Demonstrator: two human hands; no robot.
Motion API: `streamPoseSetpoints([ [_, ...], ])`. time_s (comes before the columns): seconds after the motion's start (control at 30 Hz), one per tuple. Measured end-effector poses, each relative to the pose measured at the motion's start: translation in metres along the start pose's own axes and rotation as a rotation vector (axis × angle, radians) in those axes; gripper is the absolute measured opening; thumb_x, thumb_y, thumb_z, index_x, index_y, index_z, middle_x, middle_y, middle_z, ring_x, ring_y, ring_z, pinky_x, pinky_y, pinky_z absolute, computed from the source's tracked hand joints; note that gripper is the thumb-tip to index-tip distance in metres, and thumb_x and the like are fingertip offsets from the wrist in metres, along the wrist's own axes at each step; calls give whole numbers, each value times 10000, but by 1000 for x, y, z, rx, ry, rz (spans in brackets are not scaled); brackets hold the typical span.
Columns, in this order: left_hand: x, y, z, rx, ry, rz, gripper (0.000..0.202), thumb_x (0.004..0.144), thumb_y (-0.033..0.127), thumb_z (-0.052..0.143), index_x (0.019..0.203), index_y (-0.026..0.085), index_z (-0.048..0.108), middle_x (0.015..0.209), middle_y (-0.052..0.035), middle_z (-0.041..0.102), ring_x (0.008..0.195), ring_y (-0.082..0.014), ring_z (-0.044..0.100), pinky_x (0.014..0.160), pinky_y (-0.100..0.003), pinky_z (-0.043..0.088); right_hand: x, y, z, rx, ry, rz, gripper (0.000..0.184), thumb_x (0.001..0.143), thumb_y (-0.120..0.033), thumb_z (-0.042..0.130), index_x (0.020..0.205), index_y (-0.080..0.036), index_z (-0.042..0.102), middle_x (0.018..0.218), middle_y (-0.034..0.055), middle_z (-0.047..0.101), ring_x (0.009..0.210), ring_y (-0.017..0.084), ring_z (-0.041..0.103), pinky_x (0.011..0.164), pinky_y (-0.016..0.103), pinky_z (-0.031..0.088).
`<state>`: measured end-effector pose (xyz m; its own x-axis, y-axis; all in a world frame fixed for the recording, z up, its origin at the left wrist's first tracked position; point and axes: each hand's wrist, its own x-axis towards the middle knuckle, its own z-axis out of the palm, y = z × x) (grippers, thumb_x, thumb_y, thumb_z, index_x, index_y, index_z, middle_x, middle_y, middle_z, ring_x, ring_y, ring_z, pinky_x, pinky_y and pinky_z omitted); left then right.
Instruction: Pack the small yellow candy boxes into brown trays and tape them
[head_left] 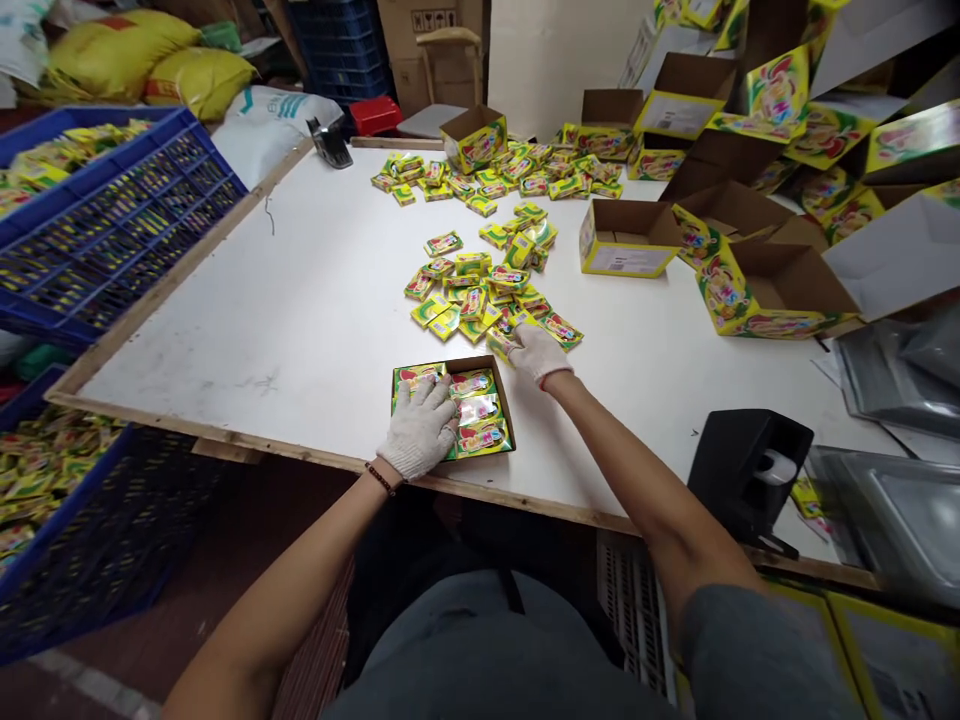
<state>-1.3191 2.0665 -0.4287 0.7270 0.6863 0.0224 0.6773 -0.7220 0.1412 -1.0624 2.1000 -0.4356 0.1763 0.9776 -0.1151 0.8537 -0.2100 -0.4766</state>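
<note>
My left hand [420, 425], in a white knit glove, lies with its fingers spread over the left part of an open box [508, 415] at the table's front edge. Small shiny packets [480, 437] with red and yellow print lie in rows inside that box; the glove hides some of them. My gloved right hand [538, 355] is at the front of a loose pile of the same packets [472, 290], its fingers closed on a small yellow packet [500, 345]. Part of that grip is hidden by the hand itself.
More packets [517, 170] are heaped toward the back. Open cartons [630, 240] crowd the right side. A black tape dispenser [739, 480] stands front right, near clear plastic trays [900, 510]. Blue crates [112, 220] of packets flank the table's left. Another tape dispenser [330, 145] lies far left.
</note>
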Motion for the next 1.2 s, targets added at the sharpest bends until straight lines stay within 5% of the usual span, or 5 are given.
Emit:
streamPoseSetpoints([
  [0.27, 5, -1, -6, -993, 311, -380, 593, 926, 426, 521, 1440, 141, 446, 1352, -187, 593, 1211, -277, 612, 1015, -470, 520, -36, 12, -2, -75, 180, -321, 236, 949, -206, 458, 1069, -130, 646, 1050, 147, 667, 1003, 239, 598, 870, 335, 476],
  [0.43, 29, 8, -28, -1606, 109, -601, 535, 795, 360, 704, 1246, 122, 542, 920, -54, 680, 711, -142, 660, 626, -279, 587, -82, -14, -21, -245, 246, -710, 203, 911, -206, 528, 1058, -177, 665, 1254, 154, 629, 1099, 271, 569, 904, 387, 468],
  [0.73, 18, -4, 0, -669, 395, -330, 426, 860, 254, 606, 1274, 153, 603, 1229, -129, 682, 1170, -252, 620, 1045, -432, 491, -59, -53, -24, -585, -215, -637, 332, 863, -172, 552, 1184, -157, 635, 1127, 152, 657, 1026, 291, 602, 836, 388, 433],
  [1.03, 1, -1, 15, -127, 257, -202, 381, 926, 276, 489, 1242, 130, 644, 1404, -171, 580, 1340, -324, 478, 1153, -545, 336, -44, -71, -1, -589, -614, -592, 276, 909, -162, 533, 1129, -190, 697, 1134, 143, 700, 966, 265, 665, 776, 333, 478],
  [1.2, 8, 26, -5, -99, 66, 176, 273, 939, 280, 486, 1037, 154, 707, 1148, -124, 696, 1130, -279, 574, 1073, -470, 388, -11, -32, -25, -182, -340, -522, 243, 877, -111, 526, 1002, -183, 721, 1042, 65, 722, 950, 201, 643, 856, 281, 475],
])
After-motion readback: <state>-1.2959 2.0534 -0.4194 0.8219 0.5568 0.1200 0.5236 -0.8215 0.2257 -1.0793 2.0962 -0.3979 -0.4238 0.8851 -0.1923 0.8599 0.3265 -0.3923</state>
